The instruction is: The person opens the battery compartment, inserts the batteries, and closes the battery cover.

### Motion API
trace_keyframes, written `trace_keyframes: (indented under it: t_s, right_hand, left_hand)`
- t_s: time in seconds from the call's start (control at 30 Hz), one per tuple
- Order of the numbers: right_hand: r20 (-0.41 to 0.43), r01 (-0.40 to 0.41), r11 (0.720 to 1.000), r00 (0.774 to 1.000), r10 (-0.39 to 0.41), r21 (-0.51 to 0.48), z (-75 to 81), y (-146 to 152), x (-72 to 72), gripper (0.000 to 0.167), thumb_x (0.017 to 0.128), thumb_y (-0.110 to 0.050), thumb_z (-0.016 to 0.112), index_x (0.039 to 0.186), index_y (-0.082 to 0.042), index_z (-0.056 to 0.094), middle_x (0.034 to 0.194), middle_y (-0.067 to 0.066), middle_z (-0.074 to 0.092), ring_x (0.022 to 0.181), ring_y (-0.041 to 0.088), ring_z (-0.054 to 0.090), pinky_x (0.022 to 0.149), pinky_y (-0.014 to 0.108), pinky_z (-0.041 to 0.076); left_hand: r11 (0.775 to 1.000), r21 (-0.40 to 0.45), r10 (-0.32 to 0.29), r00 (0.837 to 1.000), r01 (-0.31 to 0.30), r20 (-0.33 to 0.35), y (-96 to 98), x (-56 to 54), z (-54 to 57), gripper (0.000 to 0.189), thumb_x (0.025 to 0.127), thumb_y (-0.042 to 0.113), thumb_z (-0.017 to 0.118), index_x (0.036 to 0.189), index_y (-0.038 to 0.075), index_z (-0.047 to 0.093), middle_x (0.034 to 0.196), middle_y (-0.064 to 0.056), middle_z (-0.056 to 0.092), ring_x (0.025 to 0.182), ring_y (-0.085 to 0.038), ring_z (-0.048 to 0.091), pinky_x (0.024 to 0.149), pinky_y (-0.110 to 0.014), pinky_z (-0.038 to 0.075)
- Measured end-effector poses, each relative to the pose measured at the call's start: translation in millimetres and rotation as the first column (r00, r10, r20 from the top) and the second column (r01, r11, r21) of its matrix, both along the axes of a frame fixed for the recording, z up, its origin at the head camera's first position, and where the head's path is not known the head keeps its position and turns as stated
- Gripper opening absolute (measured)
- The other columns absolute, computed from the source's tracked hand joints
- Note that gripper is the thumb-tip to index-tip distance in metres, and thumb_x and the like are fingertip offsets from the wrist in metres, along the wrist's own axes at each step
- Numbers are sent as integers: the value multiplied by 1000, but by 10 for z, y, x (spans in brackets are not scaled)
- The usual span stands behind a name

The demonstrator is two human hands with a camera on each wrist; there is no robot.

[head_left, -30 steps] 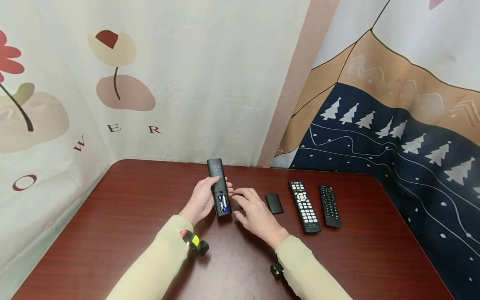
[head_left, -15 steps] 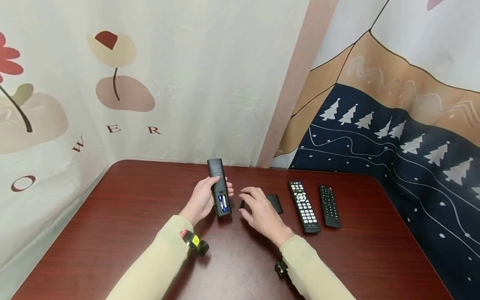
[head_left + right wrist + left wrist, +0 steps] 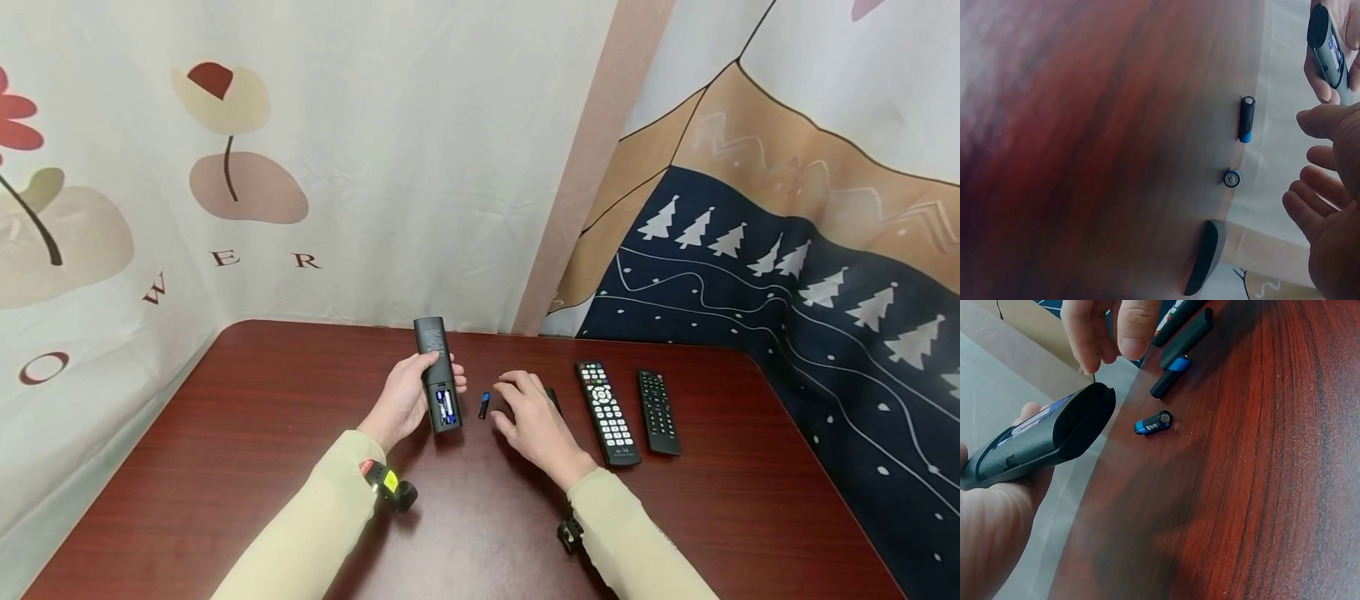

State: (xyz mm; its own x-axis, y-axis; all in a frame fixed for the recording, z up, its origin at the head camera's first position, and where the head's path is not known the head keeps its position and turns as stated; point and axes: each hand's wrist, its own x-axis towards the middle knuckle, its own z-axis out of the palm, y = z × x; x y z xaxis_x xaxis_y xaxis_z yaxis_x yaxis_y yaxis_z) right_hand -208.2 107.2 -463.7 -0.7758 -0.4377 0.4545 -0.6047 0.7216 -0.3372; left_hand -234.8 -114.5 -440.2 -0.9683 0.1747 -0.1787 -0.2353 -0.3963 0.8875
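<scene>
My left hand (image 3: pixel 405 400) grips a black remote control (image 3: pixel 431 337) back side up above the table. Its battery compartment is uncovered, and blue-and-silver batteries (image 3: pixel 446 406) lie inside. Fingers spread and loosely bent, my right hand (image 3: pixel 536 425) hovers to the right of the remote and holds nothing. One black-and-blue battery (image 3: pixel 484 406) lies on the table between the hands. Both wrist views show a second battery (image 3: pixel 1232 178) beside it, which the right hand hides in the head view. Mostly behind that hand is the black battery cover (image 3: pixel 1205 257).
Two more black remotes lie face up to the right: a larger one with white buttons (image 3: pixel 609 414) and a smaller one (image 3: pixel 659 412). The dark red wooden table (image 3: pixel 247 433) meets printed curtains (image 3: pixel 412 167) along its back edge.
My right hand has moved right, away from the held remote. A battery on the table has come into view, and the hand now hides most of the cover. The left hand stays put.
</scene>
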Motion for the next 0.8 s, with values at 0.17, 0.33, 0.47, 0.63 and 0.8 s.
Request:
trace_keyframes:
  t_s: [0.17,0.33,0.47,0.63,0.8]
  right_hand:
    - [11,39,999,999,-39,15,-15,42,-12,36,90,-10,81,123,0,70,129,11,60,115,26,56,94,40,55]
    - [41,67,998,997,-67,14,-23,77,-19,35,90,-10,80,122,1,70,129,13,59,116,28,56,93,42,56]
    - [35,104,994,994,-105,31,-30,97,-25,34,90,-13,80,120,0,70,128,14,59,115,29,56,90,43,57]
    - [60,177,980,981,-183,90,-45,126,-44,39,91,-18,81,122,1,69,130,17,58,116,34,55,92,45,56]
    - [124,234,962,960,-252,142,-45,160,-53,44,92,-20,79,127,4,66,133,22,56,119,38,53,94,47,55]
  left_hand:
    - [1000,9,4,1000,-4,-1,5,-2,5,37,112,19,37,134,-9,45,110,-23,67,91,-27,74,104,-55,51]
    - [1000,1,1,1000,-1,4,5,-2,9,36,112,19,36,133,-8,46,106,-18,69,90,-26,74,102,-53,54]
    - [1000,-11,-1,1000,1,3,-4,2,8,37,112,20,36,134,-9,45,109,-19,68,90,-25,74,102,-52,54]
    - [1000,-14,1,1000,-1,3,-6,-1,6,37,113,20,36,134,-9,45,111,-22,67,91,-26,74,101,-51,55]
    - [1000,-14,-3,1000,3,1,-5,-1,8,37,113,20,36,135,-8,45,109,-19,68,91,-25,74,103,-53,53]
